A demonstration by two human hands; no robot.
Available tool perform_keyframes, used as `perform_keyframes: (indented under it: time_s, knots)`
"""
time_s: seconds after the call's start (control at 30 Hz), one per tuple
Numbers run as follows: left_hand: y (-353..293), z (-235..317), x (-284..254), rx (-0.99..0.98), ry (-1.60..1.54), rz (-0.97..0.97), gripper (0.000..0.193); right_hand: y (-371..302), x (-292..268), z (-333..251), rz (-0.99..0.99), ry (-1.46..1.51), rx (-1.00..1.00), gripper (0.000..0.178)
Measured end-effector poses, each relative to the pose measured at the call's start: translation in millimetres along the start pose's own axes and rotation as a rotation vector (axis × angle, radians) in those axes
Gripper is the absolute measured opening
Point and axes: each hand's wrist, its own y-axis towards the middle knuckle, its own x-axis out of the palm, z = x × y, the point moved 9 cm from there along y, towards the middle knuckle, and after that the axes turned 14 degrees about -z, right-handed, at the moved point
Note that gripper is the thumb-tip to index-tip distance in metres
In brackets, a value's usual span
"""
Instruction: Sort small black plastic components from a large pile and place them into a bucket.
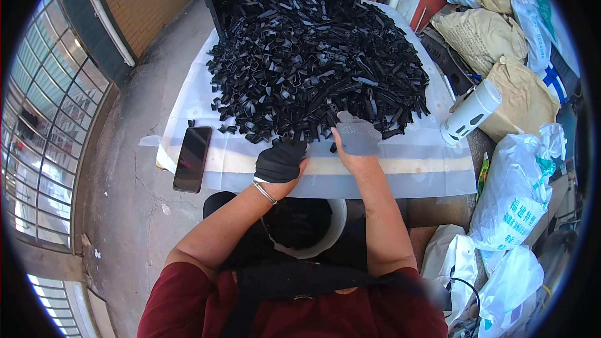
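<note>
Maroon shirt (pixel 178 307) is closest to the lens, with both forearms reaching up from it toward a big pile (pixel 319 69) of small black pieces. So yeah, that pile takes up most of the counter (pixel 413 181), which has a whitish sheet (pixel 250 178) over it, and it spills out of a black bin (pixel 215 0) at the pile's far side.

Left hand (pixel 282 161), black glove, metal bangle (pixel 265 193) at the wrist, sits just off the pile's near edge. Fingers look curled in, but can't tell if they're clamped on a piece. Right hand (pixel 358 138), grey glove, is right at the pile's near edge too, fingers together and thumb off to the side; can't tell if it's gripping anything either. The two hands are apart.

White bucket (pixel 340 228) is on the near side of the pile, below the hands, with dark stuff inside. Phone (pixel 192 159) lies near the pile's left front, white cylinder (pixel 471 112) leans to the pile's right, and bags (pixel 513 194) are heaped farther right of it.
</note>
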Motion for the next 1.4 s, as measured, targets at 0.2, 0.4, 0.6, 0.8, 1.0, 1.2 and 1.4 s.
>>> perform_keyframes:
  time_s: [0.2, 0.4, 0.6, 0.8, 1.0, 1.2, 1.4]
  knots:
    - [-3.4, -2.4, 2.2, 0.037, -0.078, 0.090, 0.017, -18.7, -13.7, 31.8, 0.107, 0.354, 0.060, 0.031]
    - [-22.6, 1.5, -18.5, 0.091, -0.537, 0.050, 0.017, -38.2, 0.4, -18.6, -0.172, 0.852, -0.088, 0.031]
    - [-40.3, 21.9, -33.4, 0.263, -0.402, 0.028, 0.023, -52.1, 20.9, -45.3, -0.562, 1.397, -0.008, 0.026]
    - [-44.1, 24.0, -29.9, 0.243, -0.457, 0.016, 0.023, -61.2, 40.2, -40.8, -0.524, 1.537, 0.091, 0.028]
    - [-46.9, 7.8, -26.4, 0.093, -1.011, 0.212, 0.021, -61.8, 26.8, -41.9, -0.460, 1.144, 0.109, 0.026]
    - [-43.9, -10.6, 26.3, -0.318, -1.023, -0.260, 0.046, -58.8, -16.1, -67.5, -0.058, 0.707, -0.249, 0.023]
    - [-41.8, -19.1, 11.9, -0.345, -0.944, -0.288, 0.045, -64.1, -7.6, -56.5, -0.401, 0.433, -0.168, 0.025]
